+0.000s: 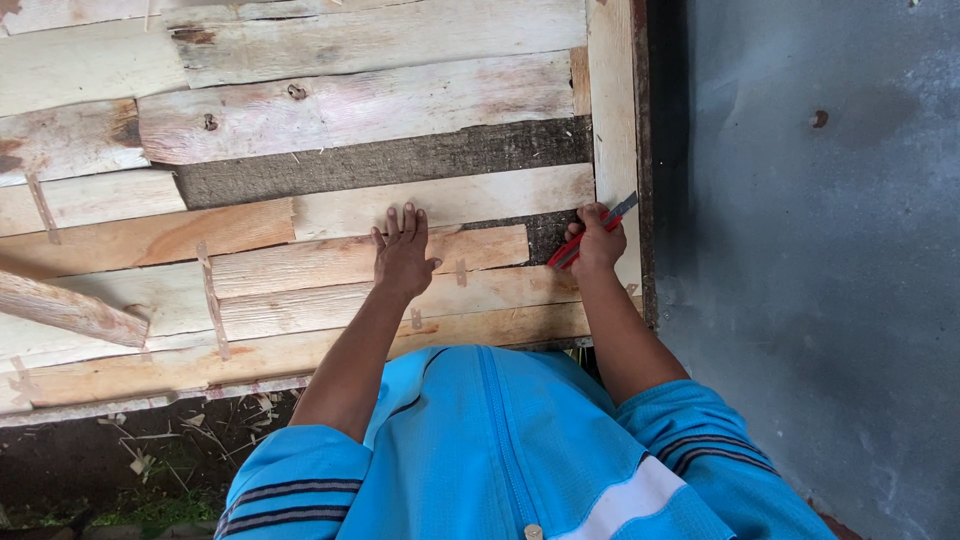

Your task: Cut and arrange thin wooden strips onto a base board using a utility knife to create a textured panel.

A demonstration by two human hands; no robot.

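**Hands at work on the plank wall**

The left hand point(402, 255) is lying open, palm flat and fingers together, pressing on a pale plank point(330, 262) of the plank wall point(300, 110). Its arm is reaching straight up from a blue sleeve point(300, 470). The right hand point(598, 240) is curling closed around a red-handled tool point(590, 232), whose grey tip is pointing up and right, touching the upright board point(615, 130) at the wall's edge. The tool is sitting just beside a dark gap point(545, 232) between planks. A grey wall point(810, 250) is standing to the right.
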